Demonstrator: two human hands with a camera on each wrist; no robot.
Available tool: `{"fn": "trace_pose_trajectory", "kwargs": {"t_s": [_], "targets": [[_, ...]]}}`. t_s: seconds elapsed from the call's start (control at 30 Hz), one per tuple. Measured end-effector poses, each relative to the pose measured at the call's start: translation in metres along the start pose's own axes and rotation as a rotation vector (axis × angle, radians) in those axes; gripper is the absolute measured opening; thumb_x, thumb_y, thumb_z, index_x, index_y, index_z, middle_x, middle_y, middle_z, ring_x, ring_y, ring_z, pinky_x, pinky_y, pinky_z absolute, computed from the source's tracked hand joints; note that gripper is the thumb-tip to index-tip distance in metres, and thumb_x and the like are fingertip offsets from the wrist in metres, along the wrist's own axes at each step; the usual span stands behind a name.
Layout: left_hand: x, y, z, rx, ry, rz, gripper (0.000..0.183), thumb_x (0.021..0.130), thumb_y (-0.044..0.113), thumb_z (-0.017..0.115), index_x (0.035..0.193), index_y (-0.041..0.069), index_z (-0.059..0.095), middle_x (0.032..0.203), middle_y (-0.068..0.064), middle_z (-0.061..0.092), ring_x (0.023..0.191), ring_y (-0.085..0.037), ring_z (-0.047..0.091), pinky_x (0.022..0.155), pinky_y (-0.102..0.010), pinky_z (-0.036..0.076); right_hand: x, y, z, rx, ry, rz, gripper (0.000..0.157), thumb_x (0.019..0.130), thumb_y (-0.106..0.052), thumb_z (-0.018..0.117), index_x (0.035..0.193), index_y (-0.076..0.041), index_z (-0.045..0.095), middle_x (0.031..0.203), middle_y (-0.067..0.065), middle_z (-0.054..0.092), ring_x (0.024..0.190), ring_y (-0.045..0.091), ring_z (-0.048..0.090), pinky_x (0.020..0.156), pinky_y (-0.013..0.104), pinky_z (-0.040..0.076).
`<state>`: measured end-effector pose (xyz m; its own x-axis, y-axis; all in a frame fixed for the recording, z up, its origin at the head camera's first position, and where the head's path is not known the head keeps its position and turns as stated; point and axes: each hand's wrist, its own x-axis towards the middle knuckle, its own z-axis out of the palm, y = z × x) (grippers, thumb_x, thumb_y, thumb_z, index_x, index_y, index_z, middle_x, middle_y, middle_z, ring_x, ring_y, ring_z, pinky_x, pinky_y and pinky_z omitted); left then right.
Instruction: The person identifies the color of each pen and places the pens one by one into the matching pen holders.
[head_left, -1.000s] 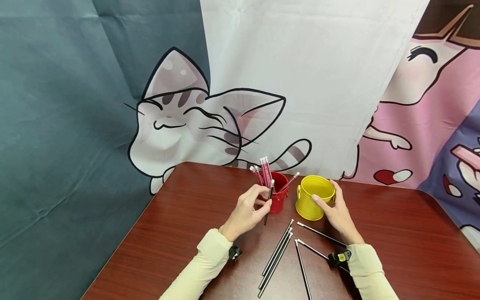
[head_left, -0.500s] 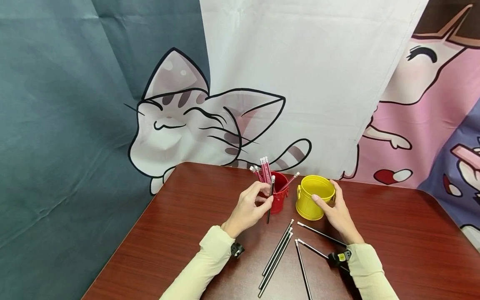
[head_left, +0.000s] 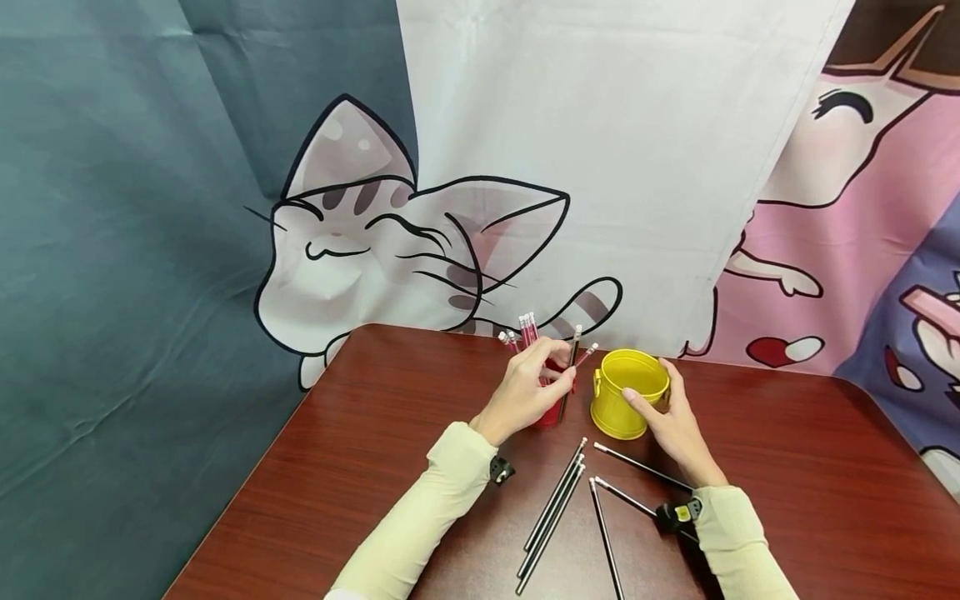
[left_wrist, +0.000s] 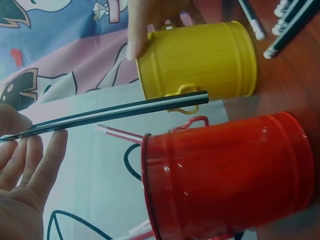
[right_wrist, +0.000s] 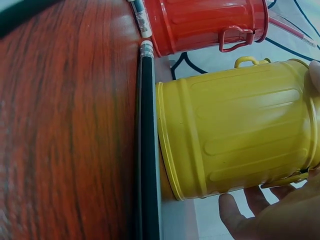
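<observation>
My left hand point(head_left: 525, 393) pinches a black pencil point(head_left: 574, 354) between thumb and fingers. Its white eraser end points up, and it stands in front of the right side of the red bucket point(head_left: 551, 415). In the left wrist view the pencil point(left_wrist: 135, 111) is outside both buckets, apart from the red bucket's wall. Several pink pencils point(head_left: 528, 332) lean in the red bucket, partly hidden by the left hand. My right hand point(head_left: 681, 429) holds the yellow bucket point(head_left: 618, 417) at its right side, thumb at the front rim and fingers behind. No pencil shows inside its visible interior.
Several black pencils point(head_left: 553, 523) lie on the brown table point(head_left: 337, 467) in front of the buckets, some partly under the right wrist. A cartoon-printed cloth point(head_left: 600, 167) hangs behind the table's far edge.
My left hand has moved right and slightly up with the black pencil, across the red bucket toward the yellow one. The right hand and yellow bucket stay in place.
</observation>
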<state>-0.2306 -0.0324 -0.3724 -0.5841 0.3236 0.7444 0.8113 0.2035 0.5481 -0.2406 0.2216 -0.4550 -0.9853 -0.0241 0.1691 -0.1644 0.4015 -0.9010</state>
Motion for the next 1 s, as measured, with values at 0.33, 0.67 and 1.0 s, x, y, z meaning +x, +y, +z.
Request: {"fn": "trace_pose_trajectory", "kwargs": {"t_s": [0.33, 0.67, 1.0], "targets": [[0.036, 0.0, 0.016, 0.005, -0.028, 0.026, 0.021, 0.085, 0.002, 0.061, 0.105, 0.0, 0.054, 0.094, -0.009, 0.056, 0.087, -0.013, 0.059, 0.074, -0.014, 0.05, 0.0, 0.0, -0.001, -0.004, 0.001, 0.007, 0.083, 0.087, -0.039, 0.06, 0.146, -0.021, 0.005, 0.137, 0.014, 0.035, 0.111, 0.022, 0.045, 0.086, 0.016, 0.035], [0.063, 0.001, 0.031, 0.013, -0.011, 0.047, 0.022, 0.085, 0.004, 0.062, 0.106, -0.002, 0.056, 0.093, -0.009, 0.057, 0.088, -0.013, 0.057, 0.073, -0.014, 0.05, 0.001, -0.002, -0.003, -0.045, 0.004, -0.007, 0.082, 0.088, -0.04, 0.059, 0.146, -0.019, 0.005, 0.133, 0.013, 0.039, 0.104, 0.016, 0.049, 0.084, 0.018, 0.038], [0.078, -0.002, 0.039, 0.07, 0.026, 0.085, 0.024, 0.086, 0.006, 0.061, 0.108, 0.0, 0.054, 0.093, -0.007, 0.056, 0.088, -0.01, 0.056, 0.074, -0.009, 0.047, 0.001, -0.005, -0.002, -0.048, -0.01, 0.011, 0.083, 0.088, -0.04, 0.058, 0.147, -0.021, 0.003, 0.135, 0.015, 0.038, 0.108, 0.021, 0.048, 0.089, 0.027, 0.039]]}}
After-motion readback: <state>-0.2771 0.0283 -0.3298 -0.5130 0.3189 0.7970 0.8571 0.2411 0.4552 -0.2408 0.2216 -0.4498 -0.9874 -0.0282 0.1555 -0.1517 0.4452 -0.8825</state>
